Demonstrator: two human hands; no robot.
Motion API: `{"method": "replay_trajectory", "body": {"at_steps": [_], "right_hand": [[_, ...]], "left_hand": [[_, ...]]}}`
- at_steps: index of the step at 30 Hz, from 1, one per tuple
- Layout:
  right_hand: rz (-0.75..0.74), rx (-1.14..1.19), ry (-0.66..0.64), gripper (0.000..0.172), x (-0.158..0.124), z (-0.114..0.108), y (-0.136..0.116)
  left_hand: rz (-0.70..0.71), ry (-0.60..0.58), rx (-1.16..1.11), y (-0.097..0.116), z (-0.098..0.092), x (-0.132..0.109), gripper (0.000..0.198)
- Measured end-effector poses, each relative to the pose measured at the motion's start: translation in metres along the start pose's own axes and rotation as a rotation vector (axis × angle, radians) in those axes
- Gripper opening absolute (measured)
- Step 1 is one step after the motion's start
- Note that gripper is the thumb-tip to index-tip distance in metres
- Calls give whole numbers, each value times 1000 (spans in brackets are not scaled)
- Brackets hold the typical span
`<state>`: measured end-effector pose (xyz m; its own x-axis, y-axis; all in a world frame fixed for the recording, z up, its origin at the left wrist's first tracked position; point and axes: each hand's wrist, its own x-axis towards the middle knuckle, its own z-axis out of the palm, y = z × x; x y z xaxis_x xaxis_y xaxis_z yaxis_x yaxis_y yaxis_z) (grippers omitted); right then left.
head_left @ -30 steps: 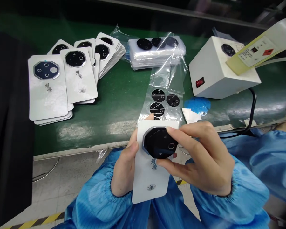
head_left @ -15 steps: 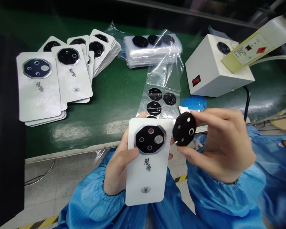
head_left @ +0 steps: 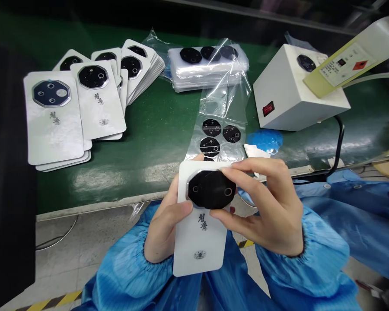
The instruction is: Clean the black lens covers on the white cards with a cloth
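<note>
My left hand (head_left: 167, 224) is closed around the left side of a white phone back cover (head_left: 199, 246), thumb on its face and fingers behind. Between the thumb and fingers of my right hand (head_left: 266, 203) is a black octagonal camera lens cover (head_left: 210, 190). It lies over the silver-rimmed camera frame near the top of the phone back cover; whether it sits fully flat I cannot tell. Just beyond the phone back cover, several more black lens covers (head_left: 212, 128) rest on a clear plastic film (head_left: 225, 101).
Phone back covers (head_left: 56, 138) lie in stacks at the left. Behind the film is a pile of clear plastic sheets (head_left: 210, 77). A white box with a red switch (head_left: 288, 95), a bottle of yellow liquid (head_left: 346, 60) and blue film pieces (head_left: 266, 140) are on the right.
My right hand has moved left, bringing the black lens cover from beside the phone back cover onto its camera area. My left hand keeps its hold, shifted slightly right.
</note>
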<state>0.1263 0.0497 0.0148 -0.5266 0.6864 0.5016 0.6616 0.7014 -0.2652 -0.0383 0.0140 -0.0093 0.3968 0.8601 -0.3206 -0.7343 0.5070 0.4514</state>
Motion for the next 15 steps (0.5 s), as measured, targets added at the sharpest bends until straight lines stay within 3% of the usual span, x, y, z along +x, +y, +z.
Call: {"method": "replay_trajectory", "body": {"at_steps": [3,9,15], "right_hand": [[-27,6,-8,43,0,2,0],[-41,-12,-22,40,1,3,-4],[-48,-19,-35,39,1,4,-4]], "left_hand": [[42,-6,32,-1,1,1,70],[-38,-4,23,2,1,-1,76],[-7,-5,62,1,-1,-1,74]]}}
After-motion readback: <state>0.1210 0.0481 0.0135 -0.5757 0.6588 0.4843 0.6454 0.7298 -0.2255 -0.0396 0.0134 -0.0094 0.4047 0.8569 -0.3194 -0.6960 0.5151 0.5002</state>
